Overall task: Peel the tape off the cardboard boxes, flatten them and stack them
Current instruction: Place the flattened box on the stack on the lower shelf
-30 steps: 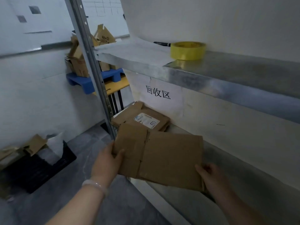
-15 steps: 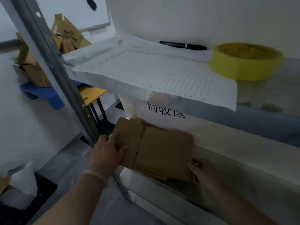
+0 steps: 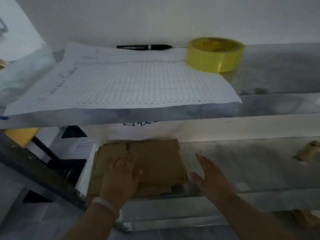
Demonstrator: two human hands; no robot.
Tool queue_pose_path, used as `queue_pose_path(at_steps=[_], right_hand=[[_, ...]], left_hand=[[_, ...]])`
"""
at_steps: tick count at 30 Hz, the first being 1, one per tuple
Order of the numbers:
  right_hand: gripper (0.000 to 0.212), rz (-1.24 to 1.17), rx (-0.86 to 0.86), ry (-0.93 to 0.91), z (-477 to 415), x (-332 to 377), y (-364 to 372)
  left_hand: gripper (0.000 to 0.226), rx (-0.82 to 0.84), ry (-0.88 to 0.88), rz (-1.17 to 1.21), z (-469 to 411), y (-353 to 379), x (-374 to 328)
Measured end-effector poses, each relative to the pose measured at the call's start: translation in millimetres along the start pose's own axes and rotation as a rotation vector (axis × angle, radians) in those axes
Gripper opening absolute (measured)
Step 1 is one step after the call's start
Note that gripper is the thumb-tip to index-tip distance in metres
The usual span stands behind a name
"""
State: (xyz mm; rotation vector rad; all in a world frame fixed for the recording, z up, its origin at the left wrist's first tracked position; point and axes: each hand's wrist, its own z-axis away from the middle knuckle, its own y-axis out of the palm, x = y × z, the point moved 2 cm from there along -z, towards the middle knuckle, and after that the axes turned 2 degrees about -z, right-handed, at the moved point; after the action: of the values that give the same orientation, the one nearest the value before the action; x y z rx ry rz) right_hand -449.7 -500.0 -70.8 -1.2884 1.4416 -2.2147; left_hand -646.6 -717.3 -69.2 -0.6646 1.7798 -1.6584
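Dim, flat indoor light, grey-blue cast. Upper shelf (image 3: 277, 66) brighter; lower shelf (image 3: 251, 161) sits in its shadow. Motion blur throughout, left hand (image 3: 121, 179) and right hand (image 3: 213, 179) soft. Wide-angle bending at edges.

Dim storage corner, steel rack (image 3: 277, 105) against white wall (image 3: 155, 18).
Upper shelf (image 3: 285, 66) and lower shelf (image 3: 251, 161) dull grey metal. Left: yellow-topped stool (image 3: 20, 135) on black legs, grey floor (image 3: 34, 222) beneath. Light low and flat.
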Motion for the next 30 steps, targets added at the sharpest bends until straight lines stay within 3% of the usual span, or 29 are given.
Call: queue_pose_path(at_steps=[5,13,22,30], right_hand=[[0.069,0.230,-0.272,-0.064,45,-48,-56],[0.074,0.352,-0.409,0.073,141,-191,-167],[0.079,0.424,-0.522,0.282,265,-361,-310],[0.080,0.395,-0.625,0.429,312,-460,-389]], left_hand=[[0.062,-0.096,0.352,0.178,1,-24,-126],[0.052,-0.181,0.768,0.173,17,-32,-364],[0.055,-0.269,0.989,0.258,81,-42,-631],[0.060,-0.240,1.145,0.307,100,-39,-787]])
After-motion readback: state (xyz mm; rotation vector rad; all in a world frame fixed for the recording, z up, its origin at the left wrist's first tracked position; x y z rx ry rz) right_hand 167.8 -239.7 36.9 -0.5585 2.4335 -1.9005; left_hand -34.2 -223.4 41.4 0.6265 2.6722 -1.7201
